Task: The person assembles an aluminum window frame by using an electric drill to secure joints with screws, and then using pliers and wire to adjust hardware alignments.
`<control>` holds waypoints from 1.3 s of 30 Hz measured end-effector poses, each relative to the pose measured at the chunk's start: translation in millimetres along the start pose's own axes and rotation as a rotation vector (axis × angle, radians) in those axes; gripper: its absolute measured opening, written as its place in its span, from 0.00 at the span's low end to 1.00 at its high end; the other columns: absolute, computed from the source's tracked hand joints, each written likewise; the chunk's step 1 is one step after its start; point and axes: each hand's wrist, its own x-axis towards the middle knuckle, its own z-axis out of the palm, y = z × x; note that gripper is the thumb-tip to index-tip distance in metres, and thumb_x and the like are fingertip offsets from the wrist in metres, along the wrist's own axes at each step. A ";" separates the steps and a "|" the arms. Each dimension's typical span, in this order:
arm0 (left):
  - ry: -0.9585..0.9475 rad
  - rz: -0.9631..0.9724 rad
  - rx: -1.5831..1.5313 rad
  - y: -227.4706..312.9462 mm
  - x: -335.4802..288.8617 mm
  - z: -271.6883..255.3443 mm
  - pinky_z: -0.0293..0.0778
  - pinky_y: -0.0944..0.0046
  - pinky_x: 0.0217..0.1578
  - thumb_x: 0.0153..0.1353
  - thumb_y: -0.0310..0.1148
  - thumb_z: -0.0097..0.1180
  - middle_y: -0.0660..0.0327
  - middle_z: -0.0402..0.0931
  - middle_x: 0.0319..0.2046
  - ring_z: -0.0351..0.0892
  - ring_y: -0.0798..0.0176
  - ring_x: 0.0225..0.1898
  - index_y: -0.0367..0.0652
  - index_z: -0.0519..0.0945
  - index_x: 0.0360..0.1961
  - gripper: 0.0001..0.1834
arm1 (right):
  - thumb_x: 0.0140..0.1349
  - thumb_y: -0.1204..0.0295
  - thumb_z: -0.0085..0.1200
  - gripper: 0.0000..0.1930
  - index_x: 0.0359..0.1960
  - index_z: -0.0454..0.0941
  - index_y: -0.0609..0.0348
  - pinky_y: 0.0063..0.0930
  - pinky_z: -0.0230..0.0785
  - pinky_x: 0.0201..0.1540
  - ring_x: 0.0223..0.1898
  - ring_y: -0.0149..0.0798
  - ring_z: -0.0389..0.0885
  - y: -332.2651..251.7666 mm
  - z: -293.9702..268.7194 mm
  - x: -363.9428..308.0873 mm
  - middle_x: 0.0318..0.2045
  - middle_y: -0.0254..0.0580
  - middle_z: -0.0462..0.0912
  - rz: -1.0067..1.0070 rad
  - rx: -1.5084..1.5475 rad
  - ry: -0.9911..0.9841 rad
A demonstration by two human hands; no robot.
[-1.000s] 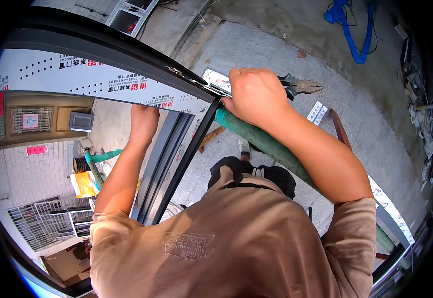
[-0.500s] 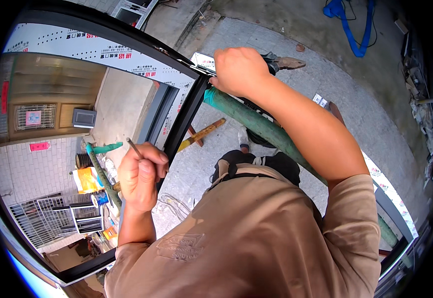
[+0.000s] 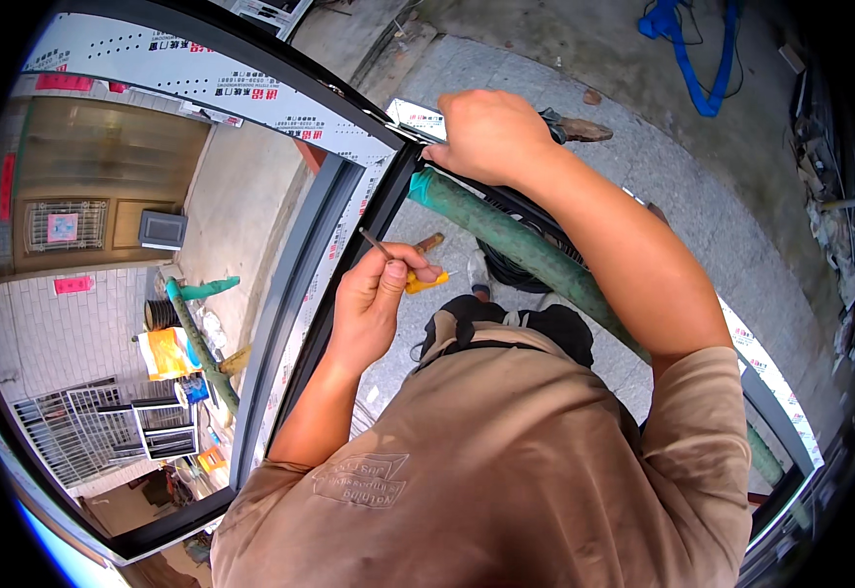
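Note:
A dark window or door frame (image 3: pixel 388 196), partly covered in white printed film, spans the view. My left hand (image 3: pixel 374 304) is closed around a thin dark rod (image 3: pixel 376 243) beside the frame's near bar. Below those fingers shows a yellow piece (image 3: pixel 427 282); I cannot tell whether it belongs to the rod. My right hand (image 3: pixel 496 137) curls over the frame's corner, next to a white-filmed profile (image 3: pixel 418 120). Its fingertips are mostly hidden. Under my right forearm runs a green-covered pole (image 3: pixel 506 230).
Pliers-like tool jaws (image 3: pixel 584 129) stick out beyond my right hand. A blue strap (image 3: pixel 687 59) lies on the floor at the far right. Through the frame, another green pole support (image 3: pixel 197 338) and an orange-white bag (image 3: pixel 166 355) stand at left. Black coiled cable (image 3: pixel 516 272) lies near my feet.
My left hand has moved up and right, across the near bar, with the rod still in it. The yellow piece now shows below its fingers. My right hand has shifted slightly right along the corner.

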 end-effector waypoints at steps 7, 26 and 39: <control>-0.046 -0.276 -0.038 -16.3 3.3 -1.4 0.82 0.63 0.41 0.85 0.46 0.40 0.64 0.73 0.28 0.80 0.68 0.31 0.37 0.77 0.52 0.21 | 0.64 0.46 0.65 0.27 0.45 0.88 0.62 0.50 0.80 0.53 0.49 0.58 0.89 13.4 5.3 8.6 0.43 0.56 0.90 -0.044 0.049 0.022; 0.263 -0.401 -0.003 -34.7 75.0 19.3 0.59 0.72 0.20 0.82 0.46 0.49 0.73 0.64 0.21 0.60 0.78 0.19 0.42 0.86 0.52 0.20 | 0.65 0.47 0.64 0.24 0.42 0.90 0.59 0.50 0.80 0.51 0.44 0.59 0.89 31.8 13.9 21.0 0.37 0.57 0.90 0.021 0.198 0.143; 0.404 -0.014 0.825 -44.6 86.6 15.3 0.80 0.52 0.39 0.80 0.42 0.53 0.45 0.86 0.36 0.86 0.42 0.36 0.43 0.87 0.53 0.17 | 0.64 0.52 0.66 0.23 0.47 0.87 0.60 0.52 0.79 0.50 0.43 0.60 0.89 25.8 11.0 16.3 0.35 0.57 0.89 -0.028 0.166 0.178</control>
